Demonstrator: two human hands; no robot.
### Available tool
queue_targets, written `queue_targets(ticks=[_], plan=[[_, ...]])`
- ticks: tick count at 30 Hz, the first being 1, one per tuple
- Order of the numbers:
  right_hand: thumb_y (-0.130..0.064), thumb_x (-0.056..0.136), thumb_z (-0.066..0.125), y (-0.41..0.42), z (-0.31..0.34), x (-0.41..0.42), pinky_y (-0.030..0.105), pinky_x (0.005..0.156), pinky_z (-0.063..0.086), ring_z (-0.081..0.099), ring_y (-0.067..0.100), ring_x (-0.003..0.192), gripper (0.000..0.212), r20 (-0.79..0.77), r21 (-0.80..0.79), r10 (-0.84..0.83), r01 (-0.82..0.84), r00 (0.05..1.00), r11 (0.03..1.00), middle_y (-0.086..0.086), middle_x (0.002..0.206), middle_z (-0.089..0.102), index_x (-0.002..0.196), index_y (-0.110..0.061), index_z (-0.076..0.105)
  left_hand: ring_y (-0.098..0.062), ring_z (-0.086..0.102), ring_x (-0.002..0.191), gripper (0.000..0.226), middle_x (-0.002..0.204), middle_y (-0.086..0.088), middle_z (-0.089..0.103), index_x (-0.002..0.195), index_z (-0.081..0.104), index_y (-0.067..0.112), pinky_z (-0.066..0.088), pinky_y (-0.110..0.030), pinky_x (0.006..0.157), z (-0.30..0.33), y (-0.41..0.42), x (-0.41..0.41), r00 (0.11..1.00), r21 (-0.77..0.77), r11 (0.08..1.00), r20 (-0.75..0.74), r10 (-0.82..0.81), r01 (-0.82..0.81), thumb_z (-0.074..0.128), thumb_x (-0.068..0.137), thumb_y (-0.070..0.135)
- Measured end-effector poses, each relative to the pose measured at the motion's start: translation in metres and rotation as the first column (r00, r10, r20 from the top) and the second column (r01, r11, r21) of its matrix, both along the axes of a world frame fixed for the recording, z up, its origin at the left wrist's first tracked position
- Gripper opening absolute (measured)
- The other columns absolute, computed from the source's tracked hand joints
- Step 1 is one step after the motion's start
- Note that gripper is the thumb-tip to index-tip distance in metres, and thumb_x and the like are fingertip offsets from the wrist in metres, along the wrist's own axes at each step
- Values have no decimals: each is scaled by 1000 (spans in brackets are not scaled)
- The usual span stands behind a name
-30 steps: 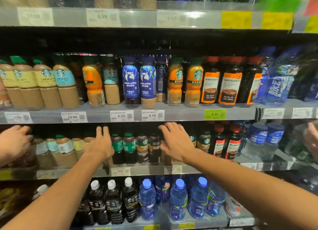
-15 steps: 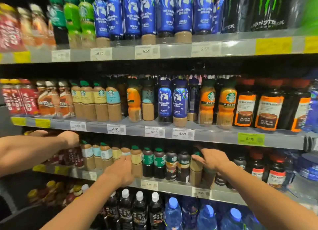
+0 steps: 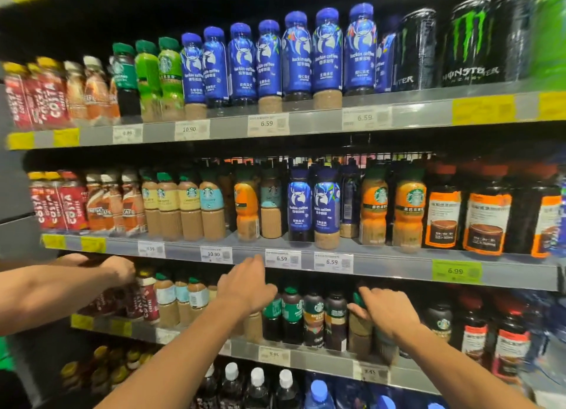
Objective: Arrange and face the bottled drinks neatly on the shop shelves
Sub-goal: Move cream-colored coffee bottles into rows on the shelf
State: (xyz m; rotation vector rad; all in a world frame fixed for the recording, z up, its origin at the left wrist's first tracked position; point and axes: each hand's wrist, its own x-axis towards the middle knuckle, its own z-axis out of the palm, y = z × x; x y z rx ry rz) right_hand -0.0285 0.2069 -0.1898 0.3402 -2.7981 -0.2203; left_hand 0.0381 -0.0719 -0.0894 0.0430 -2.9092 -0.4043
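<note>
Bottled drinks fill three shelves, and both hands work the third shelf down (image 3: pixel 306 361), where small coffee bottles stand in a row. Left hand (image 3: pixel 245 289) reaches in over the pale-labelled bottles (image 3: pixel 182 298), fingers stretched forward toward the tag rail above; whether it grips a cap, I cannot tell, since the hand covers whatever sits under it. Right hand (image 3: pixel 384 312) curls round the green cap and neck of a tan bottle (image 3: pixel 360 323), just right of the dark bottles (image 3: pixel 303 315). A second person's arm (image 3: pixel 61 286) comes in from the far left, its hand among the red bottles at that end.

Progress? The top shelf looks good: the blue bottles (image 3: pixel 269 62) stand shoulder to shoulder with labels out. The middle shelf (image 3: pixel 382 260) is mostly faced, though one blue bottle right of the front pair sits further back and shows its side. The working shelf seems the unfinished one, its dark bottles upright and close together but labels partly turned. I'd judge the job well along, with this row and the blurred bottles at right left to straighten.
</note>
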Motion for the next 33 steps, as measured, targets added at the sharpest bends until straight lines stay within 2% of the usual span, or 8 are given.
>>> queue_targets(ticks=[2, 5, 12, 16, 18, 22, 26, 33], plan=[[-65, 96, 29, 3, 0, 5, 32, 76, 48, 61, 20, 109, 61, -23, 10, 55, -54, 998, 998, 1, 122, 63, 137, -23, 41, -25, 56, 109, 41, 118, -2, 58, 113, 44, 22, 48, -45, 90, 8, 13, -3, 999, 25, 1000, -52, 0, 1, 61, 79, 39], [-63, 96, 27, 8, 2, 13, 34, 77, 50, 54, 22, 119, 64, -65, 66, 112, -107, 992, 992, 2, 132, 56, 143, -21, 36, -27, 50, 119, 68, 133, -5, 49, 136, 35, 19, 46, -47, 96, 19, 31, -6, 992, 27, 1000, -127, -9, 12, 61, 79, 46], [-73, 88, 5, 28, 16, 23, 28, 49, 49, 65, 15, 91, 81, -225, 110, 234, -214, 946, 971, -5, 104, 67, 123, -22, 58, -33, 38, 130, 79, 143, -11, 36, 140, 28, 16, 39, -52, 104, 34, 53, -3, 1000, 44, 999, -2, 21, -21, 65, 78, 48], [-82, 77, -12, 32, 32, 52, 28, 59, 42, 59, 15, 98, 95, -159, 122, 309, -292, 938, 949, -7, 108, 61, 123, -26, 50, -37, 29, 138, 84, 152, -15, 26, 145, 22, 15, 32, -56, 108, 35, 52, -2, 998, 62, 997, 49, 47, -50, 63, 80, 51], [-83, 79, -5, 31, 43, 69, 29, 65, 42, 58, 16, 98, 88, -112, 116, 340, -327, 934, 938, -6, 106, 58, 121, -27, 47, -38, 25, 141, 89, 155, -16, 22, 148, 17, 16, 30, -56, 110, 37, 49, -2, 997, 73, 996, 62, 54, -58, 62, 81, 52], [-64, 96, 35, 16, 74, 100, 37, 78, 51, 59, 18, 100, 43, 10, 119, 393, -392, 919, 912, -6, 106, 57, 120, -29, 45, -38, 17, 145, 100, 159, -16, 11, 153, 6, 17, 25, -54, 114, 36, 35, -8, 992, 97, 990, 89, 93, -101, 59, 81, 61], [-82, 86, 25, -9, 123, 124, 29, 80, 46, 57, 12, 99, 65, 43, 79, 462, -464, 886, 882, -10, 110, 57, 122, -32, 45, -38, 11, 147, 104, 161, -15, 4, 155, 3, 19, 21, -58, 115, 34, 12, -12, 985, 144, 980, 125, 117, -134, 57, 79, 66], [-86, 83, 17, -65, 178, 119, 25, 79, 49, 57, 3, 92, 69, -77, 65, 576, -573, 813, 817, -14, 106, 60, 115, -34, 48, -37, 21, 143, 97, 157, -16, 14, 154, 5, 17, 29, -55, 111, 34, -23, -12, 989, 255, 957, 86, 122, -140, 59, 84, 57]])
